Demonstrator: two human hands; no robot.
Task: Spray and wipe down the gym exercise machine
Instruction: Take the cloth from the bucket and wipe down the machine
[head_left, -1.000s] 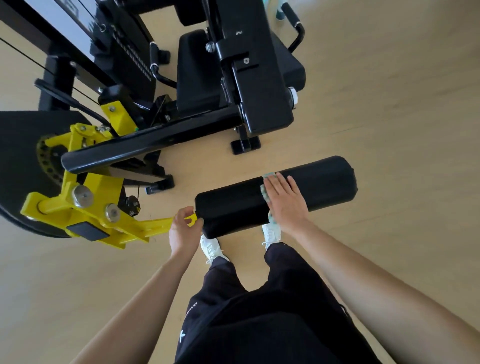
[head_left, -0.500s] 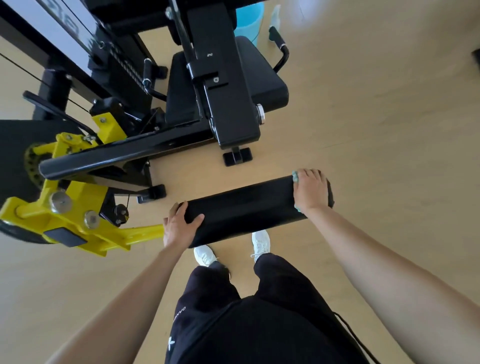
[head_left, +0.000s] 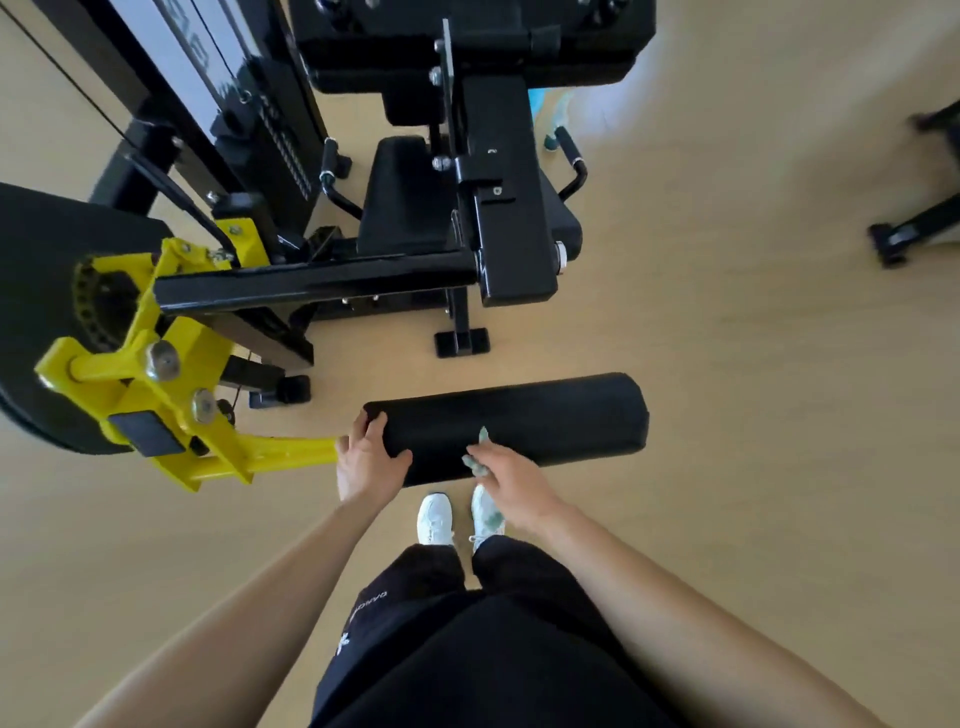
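View from the head, looking down at a black and yellow exercise machine (head_left: 498, 223) on a pale wooden floor (head_left: 753, 364); nearest the person, a black roller pad (head_left: 561, 415) lies across the view, fixed at its left end to a yellow arm (head_left: 280, 454).

The left hand (head_left: 371, 460) grips the pad's left end, fingers (head_left: 370, 427) curled over the far side and thumb on the near side; the forearm reaches in from the lower left. The right hand (head_left: 511, 480) sits at the pad's near edge, left of its middle, fingers closed on a small, bunched green cloth (head_left: 480, 452) that touches the pad; the wrist is angled left, the forearm coming from the lower right. White shoes (head_left: 435, 519) show just below the pad.

The step looks like wiping the pad. To do it well, the left hand should hold the pad steady so it cannot roll; the cloth would work better spread flat, drawn in overlapping passes along the full length, round the underside and over the right end cap.
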